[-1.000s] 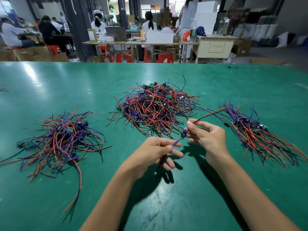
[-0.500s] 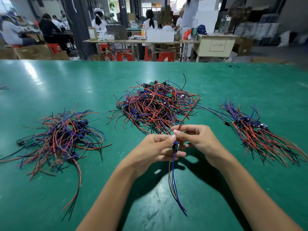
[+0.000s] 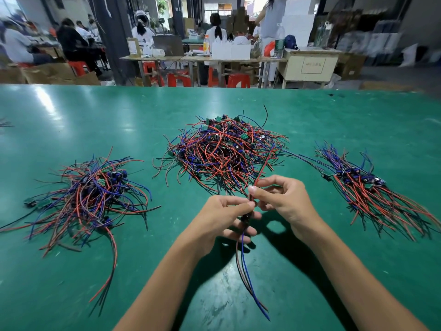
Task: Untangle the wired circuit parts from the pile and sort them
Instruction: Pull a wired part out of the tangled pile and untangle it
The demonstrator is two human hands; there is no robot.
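Three heaps of wired circuit parts lie on the green desk [image 3: 71,111]; nearer than the tangled middle pile [image 3: 222,149], left hand [image 3: 222,220] and right hand [image 3: 284,201] pinch one wired part [image 3: 245,217]. Light, limp leads snag easily; judged best held at its stiff little board.

Red stools [image 3: 235,80] under far tables [image 3: 202,59] (seated workers [image 3: 216,32] behind).

A glossy green table [image 3: 71,111] fills the foreground, catching pale glare at ten o'clock. Beyond it, at twelve o'clock, stand wooden workbenches [image 3: 202,59] with red stools [image 3: 176,78] beneath; a cream cabinet [image 3: 310,68] stands at one o'clock, a dark pillar [image 3: 112,32] at eleven.
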